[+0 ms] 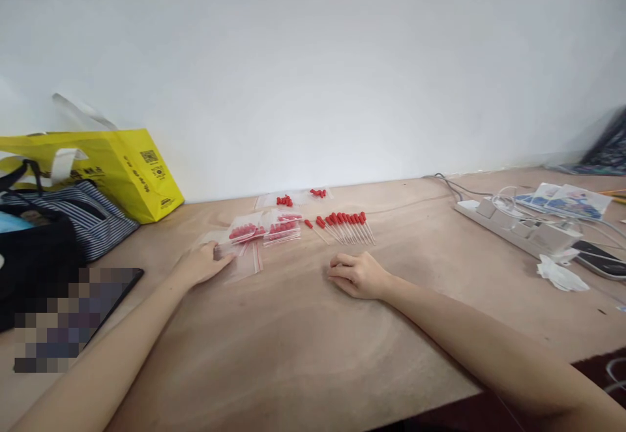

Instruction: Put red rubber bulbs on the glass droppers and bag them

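Observation:
My left hand [203,264] rests at the near left edge of some clear zip bags, thumb and fingers apart, touching a flat clear bag [248,261]. Just beyond it lie bags filled with red pieces [244,231] and a stack of similar bags [282,230]. My right hand [357,275] lies on the wooden table, its fingers curled together; whatever they hold, if anything, is hidden. Beyond that hand, several thin white sticks with red tips [349,220] lie in a slanted row. One short red piece [308,223] is at the row's left.
Small red pieces [284,201] lie on clear bags near the wall, with another group [317,193] beside them. A yellow bag [147,174], a striped bag [98,214] and a dark tablet [78,318] stand or lie left. A power strip [513,229], cables and crumpled tissue [561,274] occupy the right.

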{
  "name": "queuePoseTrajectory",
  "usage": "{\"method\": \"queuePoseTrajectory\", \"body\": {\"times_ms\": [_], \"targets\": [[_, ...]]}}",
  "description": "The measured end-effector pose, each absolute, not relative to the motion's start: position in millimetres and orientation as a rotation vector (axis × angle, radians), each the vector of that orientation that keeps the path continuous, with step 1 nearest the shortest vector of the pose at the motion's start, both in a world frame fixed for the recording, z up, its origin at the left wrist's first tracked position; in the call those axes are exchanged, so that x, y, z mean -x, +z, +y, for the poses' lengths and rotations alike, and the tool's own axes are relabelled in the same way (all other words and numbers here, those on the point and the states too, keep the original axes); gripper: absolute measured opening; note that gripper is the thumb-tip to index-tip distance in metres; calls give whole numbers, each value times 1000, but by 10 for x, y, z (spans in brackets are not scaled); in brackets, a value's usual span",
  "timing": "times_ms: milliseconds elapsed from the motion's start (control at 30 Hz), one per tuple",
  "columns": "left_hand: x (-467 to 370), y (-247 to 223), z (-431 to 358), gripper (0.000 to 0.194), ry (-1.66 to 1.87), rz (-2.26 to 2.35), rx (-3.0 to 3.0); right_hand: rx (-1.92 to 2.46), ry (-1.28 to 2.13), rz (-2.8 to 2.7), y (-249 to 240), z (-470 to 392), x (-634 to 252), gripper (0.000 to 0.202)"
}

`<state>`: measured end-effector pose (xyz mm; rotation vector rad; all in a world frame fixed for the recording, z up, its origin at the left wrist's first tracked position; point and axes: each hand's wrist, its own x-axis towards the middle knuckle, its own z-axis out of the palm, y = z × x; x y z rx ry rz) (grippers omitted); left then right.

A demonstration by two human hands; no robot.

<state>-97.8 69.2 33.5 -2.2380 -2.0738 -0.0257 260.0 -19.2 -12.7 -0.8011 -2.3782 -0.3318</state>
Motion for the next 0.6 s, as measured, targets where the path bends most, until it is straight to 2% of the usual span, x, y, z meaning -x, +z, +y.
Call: {"method": "queuePoseTrajectory", "body": {"times_ms": [133,233,433,600], "targets": [[913,355,766,41,127,-1895,2221,809,-334,-2381,-122,-196,-2605,23],[926,362,794,31,160,-1873,2199,814,-330,-2393,-121,-196,-2605,22],[808,389,529,30,190,-1851,2164,822,-326,-2397,-116,-199,-2604,22],[641,436,122,39,203,-1826,2230,822,-326,-2401,-115,-199,-2603,23]]}}
